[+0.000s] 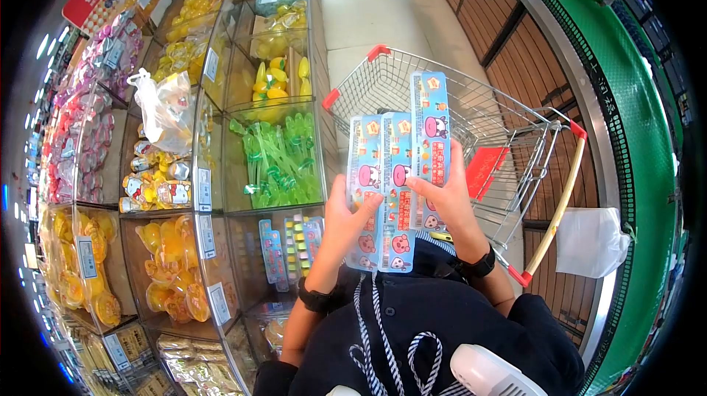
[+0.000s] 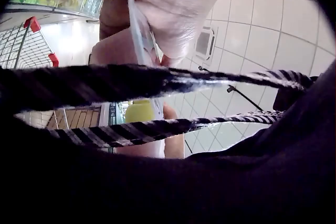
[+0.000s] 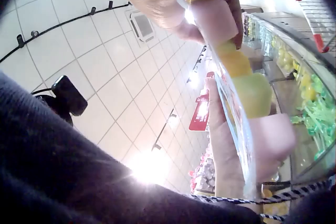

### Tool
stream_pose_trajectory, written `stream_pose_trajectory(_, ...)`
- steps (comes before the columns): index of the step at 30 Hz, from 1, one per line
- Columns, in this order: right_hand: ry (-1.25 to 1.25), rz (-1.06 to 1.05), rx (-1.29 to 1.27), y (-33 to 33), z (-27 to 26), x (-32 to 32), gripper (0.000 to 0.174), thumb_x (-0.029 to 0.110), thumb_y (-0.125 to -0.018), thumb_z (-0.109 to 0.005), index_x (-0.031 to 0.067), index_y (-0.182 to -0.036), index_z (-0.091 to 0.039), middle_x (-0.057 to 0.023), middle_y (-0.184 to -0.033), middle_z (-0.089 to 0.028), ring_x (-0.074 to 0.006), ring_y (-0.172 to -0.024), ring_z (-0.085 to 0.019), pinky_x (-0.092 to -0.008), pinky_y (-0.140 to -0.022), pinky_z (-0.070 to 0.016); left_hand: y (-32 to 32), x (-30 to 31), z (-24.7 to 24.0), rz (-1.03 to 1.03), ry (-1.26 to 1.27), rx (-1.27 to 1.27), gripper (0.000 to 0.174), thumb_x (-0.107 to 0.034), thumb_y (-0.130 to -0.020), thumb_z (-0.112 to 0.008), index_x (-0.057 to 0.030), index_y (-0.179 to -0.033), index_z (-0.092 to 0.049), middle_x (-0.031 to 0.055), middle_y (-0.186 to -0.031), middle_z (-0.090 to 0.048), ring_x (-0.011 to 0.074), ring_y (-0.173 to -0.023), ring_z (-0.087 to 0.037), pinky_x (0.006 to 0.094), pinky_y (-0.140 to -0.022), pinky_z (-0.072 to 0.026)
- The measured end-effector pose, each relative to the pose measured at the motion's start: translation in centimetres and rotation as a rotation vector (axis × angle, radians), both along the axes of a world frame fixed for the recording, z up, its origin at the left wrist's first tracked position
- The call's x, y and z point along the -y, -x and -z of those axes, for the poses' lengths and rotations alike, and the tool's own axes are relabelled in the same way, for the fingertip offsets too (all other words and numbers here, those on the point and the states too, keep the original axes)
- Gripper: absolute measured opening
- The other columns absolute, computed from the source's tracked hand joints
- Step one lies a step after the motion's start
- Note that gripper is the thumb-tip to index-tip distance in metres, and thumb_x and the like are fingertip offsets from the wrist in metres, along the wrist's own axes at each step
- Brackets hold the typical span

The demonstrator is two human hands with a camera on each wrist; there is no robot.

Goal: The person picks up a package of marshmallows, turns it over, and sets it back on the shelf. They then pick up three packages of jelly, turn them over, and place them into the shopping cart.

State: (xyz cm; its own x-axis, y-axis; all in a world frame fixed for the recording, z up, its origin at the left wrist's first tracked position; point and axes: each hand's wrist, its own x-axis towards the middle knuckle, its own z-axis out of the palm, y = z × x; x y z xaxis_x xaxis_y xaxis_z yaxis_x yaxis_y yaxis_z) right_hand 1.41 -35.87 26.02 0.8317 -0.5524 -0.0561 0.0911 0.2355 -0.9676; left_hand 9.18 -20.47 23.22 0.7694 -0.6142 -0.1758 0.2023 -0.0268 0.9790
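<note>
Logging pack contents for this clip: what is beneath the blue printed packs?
Beneath the blue printed packs, the right wrist view shows bulging cups in pink, orange-yellow and green. Anything farther across is hidden behind these.

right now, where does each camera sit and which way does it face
Head: worn on the head, facing forward and down at the blue packs; left hand, right hand and dark clothing show.
Left wrist: on that wrist, facing up past striped cords; the left hand shows close.
Right wrist: on that wrist, facing up along a pack; right hand and part of the left hand show.
Both wrist views share ceiling and cart.
</note>
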Motion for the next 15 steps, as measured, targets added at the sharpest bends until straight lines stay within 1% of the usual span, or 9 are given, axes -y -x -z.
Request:
stream_pose_trajectory(3,-0.006,-0.005,0.003,0.02,0.07,-0.02,0.067,-0.005,-0.069,-0.064,0.0012,-0.122,-0.023,-0.0121,-0.108,-0.049,-0.0172,-0.098,-0.053,-0.0306,-0.081,-0.0458,0.01,-0.06,0.55,0.002,0.045,-0.01,0.047,-0.018,-0.077,-0.066,0.0011,-0.111,-0.041,0.0081,-0.101,-0.054,0.011,-0.089,-0.052,0.025,-0.077,-0.0436)
stream_pose_trajectory(6,-0.012,-0.005,-0.003,0.03,-0.11,-0.07,0.067,-0.005,-0.07,-0.064,0.0013,-0.123,-0.023,-0.0123,-0.109,-0.049,-0.0174,-0.098,-0.053,-0.031,-0.082,-0.0457,0.02,-0.06,0.19,0.012,0.03,0.052,0.048,-0.017,-0.076,-0.067,0.0012,-0.111,-0.04,0.0083,-0.102,-0.053,0.0113,-0.09,-0.052,0.0252,-0.078,-0.0434)
stream_pose_trajectory(9,-0.01,-0.008,-0.008,0.03,-0.16,-0.07,0.068,-0.005,-0.07,-0.063,0.0012,-0.123,-0.022,-0.0125,-0.109,-0.049,-0.0175,-0.099,-0.053,-0.0311,-0.082,-0.0456,0.31,0.16,0.16,-0.052,0.063,0.047,0.045,-0.021,-0.073,-0.069,0.001,-0.103,-0.044,0.009,-0.093,-0.057,0.0109,-0.084,-0.054,0.0252,-0.073,-0.0451)
stream_pose_trajectory(15,-0.017,-0.009,-0.005,0.02,-0.02,-0.12,0.07,-0.005,-0.07,-0.063,0.0004,-0.125,-0.02,-0.0131,-0.11,-0.048,-0.0176,-0.099,-0.053,-0.0311,-0.082,-0.0456,0.38,0.09,0.4,-0.021,0.131,0.038,0.048,-0.019,-0.072,-0.071,0.0008,-0.105,-0.042,0.0093,-0.096,-0.055,0.0113,-0.087,-0.053,0.026,-0.074,-0.0454)
